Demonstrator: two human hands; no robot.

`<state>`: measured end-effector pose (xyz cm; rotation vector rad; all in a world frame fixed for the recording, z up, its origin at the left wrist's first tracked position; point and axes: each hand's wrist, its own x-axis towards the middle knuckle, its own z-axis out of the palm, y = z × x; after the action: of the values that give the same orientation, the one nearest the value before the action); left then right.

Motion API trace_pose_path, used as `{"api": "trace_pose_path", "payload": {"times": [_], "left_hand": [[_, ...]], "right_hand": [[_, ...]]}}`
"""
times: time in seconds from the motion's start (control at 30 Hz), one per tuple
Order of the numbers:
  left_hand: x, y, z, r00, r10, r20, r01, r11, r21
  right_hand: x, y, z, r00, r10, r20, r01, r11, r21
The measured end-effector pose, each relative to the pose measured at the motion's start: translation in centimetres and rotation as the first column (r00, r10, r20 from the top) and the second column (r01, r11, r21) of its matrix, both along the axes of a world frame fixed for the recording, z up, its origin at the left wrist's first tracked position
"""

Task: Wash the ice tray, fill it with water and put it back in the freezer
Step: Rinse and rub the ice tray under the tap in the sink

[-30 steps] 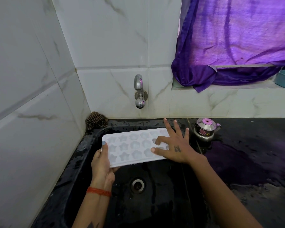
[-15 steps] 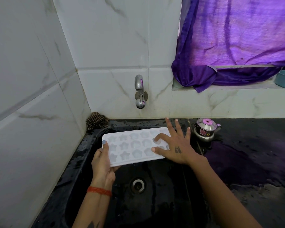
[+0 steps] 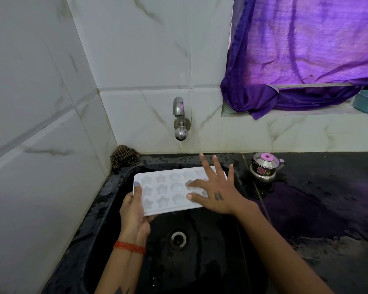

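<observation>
A checked cloth (image 3: pixel 123 156) sits in the tiled corner; the left hand (image 3: pixel 134 211) grips the near-left corner of the white ice tray (image 3: pixel 164 192), thumb on top, holding it level over the black sink (image 3: pixel 106 209), below the steel tap (image 3: pixel 180 119); the right hand (image 3: pixel 217 192) lies flat and spread on the tray's right end, forefinger in a mould; a small steel pot (image 3: pixel 263 168) stands on the wet counter (image 3: pixel 327 209).
</observation>
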<state>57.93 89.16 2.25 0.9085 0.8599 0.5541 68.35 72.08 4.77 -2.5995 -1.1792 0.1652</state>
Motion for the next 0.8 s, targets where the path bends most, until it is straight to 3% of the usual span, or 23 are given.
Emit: {"api": "trace_pose_path", "payload": {"times": [0.27, 0.6, 0.8], "left_hand": [[0.00, -0.21, 0.33, 1.000, 0.001, -0.016, -0.001, 1.000, -0.020], [0.14, -0.25, 0.24, 1.000, -0.010, -0.012, 0.010, 1.000, 0.004], [0.18, -0.16, 0.19, 1.000, -0.008, -0.008, 0.008, 1.000, -0.008]], "right_hand": [[0.28, -0.06, 0.13, 0.998, 0.026, -0.054, -0.025, 1.000, 0.019], [0.28, -0.18, -0.12, 0.991, -0.010, 0.130, 0.010, 1.000, 0.000], [0.17, -0.04, 0.23, 0.997, -0.004, 0.079, 0.006, 1.000, -0.023]]}}
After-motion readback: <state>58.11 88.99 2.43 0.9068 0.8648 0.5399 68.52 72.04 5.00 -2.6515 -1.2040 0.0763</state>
